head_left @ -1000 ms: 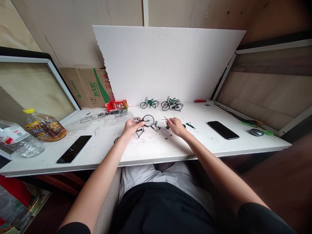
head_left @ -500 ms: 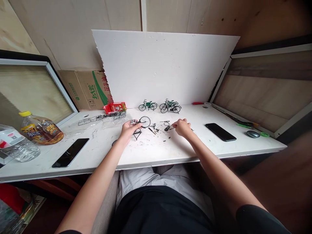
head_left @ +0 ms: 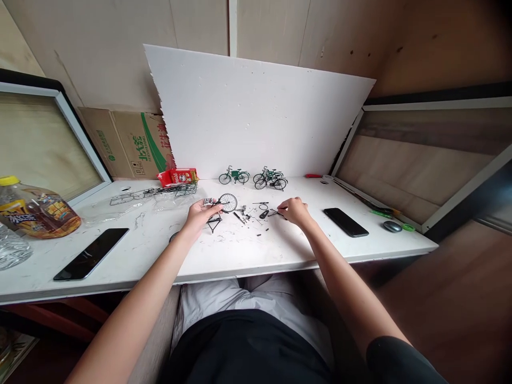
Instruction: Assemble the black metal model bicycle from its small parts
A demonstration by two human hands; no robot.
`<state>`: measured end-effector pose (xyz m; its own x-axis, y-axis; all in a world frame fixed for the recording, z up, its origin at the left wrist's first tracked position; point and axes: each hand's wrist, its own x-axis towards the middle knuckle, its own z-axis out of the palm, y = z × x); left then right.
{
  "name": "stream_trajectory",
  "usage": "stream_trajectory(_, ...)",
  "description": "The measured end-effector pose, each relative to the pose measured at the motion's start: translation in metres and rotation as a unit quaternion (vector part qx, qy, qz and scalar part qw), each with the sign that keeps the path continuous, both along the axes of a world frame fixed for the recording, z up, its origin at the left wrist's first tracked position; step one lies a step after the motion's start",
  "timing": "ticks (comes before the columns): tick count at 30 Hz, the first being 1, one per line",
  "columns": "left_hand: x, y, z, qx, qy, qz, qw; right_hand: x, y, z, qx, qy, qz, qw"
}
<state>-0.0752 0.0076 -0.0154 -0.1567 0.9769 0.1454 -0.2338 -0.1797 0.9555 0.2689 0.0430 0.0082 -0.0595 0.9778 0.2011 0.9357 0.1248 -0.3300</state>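
Observation:
My left hand (head_left: 199, 216) is closed on a partly assembled miniature bicycle (head_left: 228, 202), its spoked wheel pointing up and right past my fingertips. Part of its black frame (head_left: 213, 223) shows below the fingers. My right hand (head_left: 296, 211) is low over the tabletop with its fingers pinched together beside a thin black part (head_left: 276, 212). Whether that part is between the fingertips is hidden. Several tiny black pieces (head_left: 242, 216) lie scattered between my two hands, along with a dark oval piece (head_left: 264, 214).
Green miniature bicycles (head_left: 234, 175) and a black one (head_left: 271, 183) stand at the back before a white board (head_left: 256, 117). Phones lie left (head_left: 92, 254) and right (head_left: 345, 222). A computer mouse (head_left: 392, 226), a drink bottle (head_left: 40, 210) and a red packet (head_left: 178, 176) are also on the table.
The view has turned slightly to the right, so the table's things sit further left. Both hands keep nearly the same places over the table, the left still gripping the miniature bicycle.

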Motion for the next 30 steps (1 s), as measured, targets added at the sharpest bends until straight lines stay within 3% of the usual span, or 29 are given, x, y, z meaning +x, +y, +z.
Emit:
stream_trajectory(5,0.001,-0.001,0.002,-0.003,-0.006,0.002,1.000,-0.002,-0.002,-0.003,-0.043,-0.030,0.045,0.998)
stream_trajectory(10,-0.001,-0.001,0.001,-0.004,0.008,-0.011,1.000,-0.006,-0.003,-0.003,0.034,-0.013,0.069,0.997)
stream_trajectory(13,0.000,-0.001,0.000,-0.010,0.020,-0.024,0.999,-0.015,-0.007,0.001,0.070,0.062,0.112,0.989)
stream_trajectory(15,0.002,-0.003,0.000,-0.018,0.035,-0.051,0.998,-0.028,-0.014,0.004,0.049,0.159,0.162,0.973)
stream_trajectory(18,0.007,-0.007,0.001,-0.010,0.057,-0.100,0.993,-0.055,-0.029,0.004,-0.028,0.296,0.242,0.924)
stream_trajectory(21,0.013,-0.013,0.005,0.012,0.066,-0.132,0.989,-0.078,-0.043,-0.001,-0.072,0.351,0.305,0.882)
stream_trajectory(24,0.019,-0.019,0.009,0.015,0.083,-0.143,0.986,-0.089,-0.049,-0.008,-0.110,0.408,0.308,0.852)
stream_trajectory(30,0.017,-0.025,0.019,0.033,0.162,-0.148,0.975,-0.088,-0.047,-0.015,-0.084,0.427,0.311,0.845)
